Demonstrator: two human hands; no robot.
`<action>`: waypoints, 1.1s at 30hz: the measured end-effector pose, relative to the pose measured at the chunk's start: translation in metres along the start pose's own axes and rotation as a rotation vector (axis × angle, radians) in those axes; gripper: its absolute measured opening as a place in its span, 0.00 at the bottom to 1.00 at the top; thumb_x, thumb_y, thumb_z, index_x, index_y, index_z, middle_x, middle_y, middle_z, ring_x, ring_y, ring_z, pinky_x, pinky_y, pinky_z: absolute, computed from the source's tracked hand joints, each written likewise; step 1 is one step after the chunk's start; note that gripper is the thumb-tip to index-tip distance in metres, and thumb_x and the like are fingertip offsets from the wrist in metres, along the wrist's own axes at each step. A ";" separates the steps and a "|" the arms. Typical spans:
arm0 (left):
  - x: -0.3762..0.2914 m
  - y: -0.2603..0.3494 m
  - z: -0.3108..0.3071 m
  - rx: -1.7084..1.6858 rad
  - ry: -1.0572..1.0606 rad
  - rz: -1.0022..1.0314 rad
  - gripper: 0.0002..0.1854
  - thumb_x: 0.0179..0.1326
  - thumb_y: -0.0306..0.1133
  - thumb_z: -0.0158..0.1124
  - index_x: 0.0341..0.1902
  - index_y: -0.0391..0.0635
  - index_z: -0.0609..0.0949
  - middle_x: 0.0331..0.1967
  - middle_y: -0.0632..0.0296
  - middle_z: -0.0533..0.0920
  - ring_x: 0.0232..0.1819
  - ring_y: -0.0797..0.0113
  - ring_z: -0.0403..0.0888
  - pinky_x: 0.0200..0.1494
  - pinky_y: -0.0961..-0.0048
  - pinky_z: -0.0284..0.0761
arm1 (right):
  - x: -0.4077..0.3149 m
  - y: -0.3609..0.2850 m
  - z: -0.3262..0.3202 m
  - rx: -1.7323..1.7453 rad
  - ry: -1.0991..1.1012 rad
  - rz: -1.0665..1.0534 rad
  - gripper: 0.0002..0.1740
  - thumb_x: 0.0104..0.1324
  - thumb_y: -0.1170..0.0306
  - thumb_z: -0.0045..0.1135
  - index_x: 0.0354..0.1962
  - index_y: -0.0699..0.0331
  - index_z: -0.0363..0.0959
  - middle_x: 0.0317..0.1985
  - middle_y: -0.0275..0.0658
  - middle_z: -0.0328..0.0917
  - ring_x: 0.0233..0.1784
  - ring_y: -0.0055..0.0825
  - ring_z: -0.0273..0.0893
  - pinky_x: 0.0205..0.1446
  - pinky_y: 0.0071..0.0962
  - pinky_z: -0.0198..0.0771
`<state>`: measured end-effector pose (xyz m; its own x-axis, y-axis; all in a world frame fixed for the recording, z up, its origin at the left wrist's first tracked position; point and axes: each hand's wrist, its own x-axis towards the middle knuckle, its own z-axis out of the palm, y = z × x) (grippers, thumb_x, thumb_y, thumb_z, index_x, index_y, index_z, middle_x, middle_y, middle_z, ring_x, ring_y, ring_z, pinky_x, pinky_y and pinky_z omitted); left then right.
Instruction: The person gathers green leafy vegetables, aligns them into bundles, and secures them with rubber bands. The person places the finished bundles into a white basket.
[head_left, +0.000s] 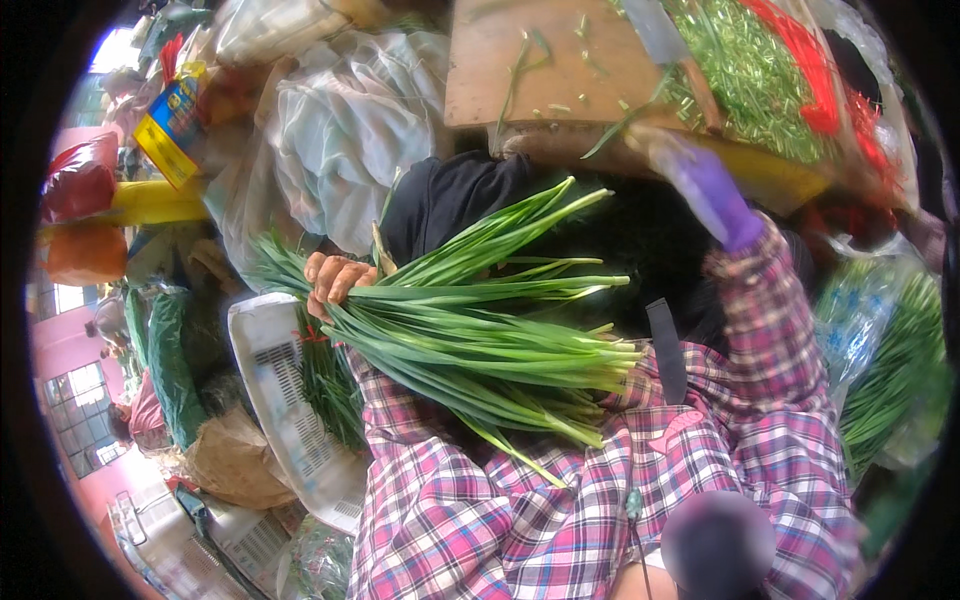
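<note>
My left hand (339, 283) is closed round the leafy end of a bunch of long green garlic chives (487, 322), whose pale stalk ends fan out to the right across my lap. My right hand (675, 161), in a glove with a purple cuff, is blurred at the front edge of a wooden board (555, 67). One green leaf (619, 127) hangs at its fingers; whether they grip it I cannot tell. A cleaver (660, 34) with a wooden handle lies on the board beside a heap of short cut green pieces (742, 82).
A white plastic basket (262, 360) with more chives tied in red stands at left. Red ties (821, 112) lie along the board's right side. A clear plastic bag (862, 322) of greens stands at right. A large pale sack (360, 127) is beyond my left hand.
</note>
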<state>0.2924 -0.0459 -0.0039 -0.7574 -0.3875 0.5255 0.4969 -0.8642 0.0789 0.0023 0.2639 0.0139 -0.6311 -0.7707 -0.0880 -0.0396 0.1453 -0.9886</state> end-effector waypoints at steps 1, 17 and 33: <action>0.001 0.000 0.001 -0.004 0.001 0.000 0.11 0.60 0.31 0.56 0.46 0.52 0.70 0.33 0.74 0.75 0.42 0.77 0.76 0.52 0.66 0.66 | 0.009 0.002 0.011 0.144 -0.051 0.062 0.29 0.69 0.54 0.46 0.57 0.70 0.64 0.57 0.42 0.71 0.53 0.28 0.72 0.58 0.25 0.65; -0.001 0.007 -0.005 0.065 -0.080 0.044 0.14 0.57 0.30 0.59 0.45 0.50 0.69 0.33 0.73 0.75 0.42 0.74 0.74 0.68 0.58 0.51 | 0.004 -0.004 0.057 0.536 -0.078 0.494 0.27 0.70 0.54 0.44 0.55 0.67 0.67 0.47 0.41 0.76 0.50 0.28 0.74 0.53 0.27 0.71; 0.007 -0.007 0.002 0.341 0.037 0.182 0.08 0.55 0.35 0.66 0.37 0.56 0.77 0.52 0.72 0.71 0.58 0.67 0.65 0.70 0.53 0.50 | 0.005 -0.005 0.048 0.315 -0.317 0.345 0.12 0.63 0.74 0.53 0.44 0.69 0.76 0.38 0.36 0.79 0.40 0.19 0.74 0.47 0.20 0.68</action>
<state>0.2841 -0.0424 0.0007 -0.6557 -0.5413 0.5264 0.7320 -0.6267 0.2674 0.0367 0.2297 0.0123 -0.3009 -0.8669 -0.3973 0.3922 0.2673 -0.8802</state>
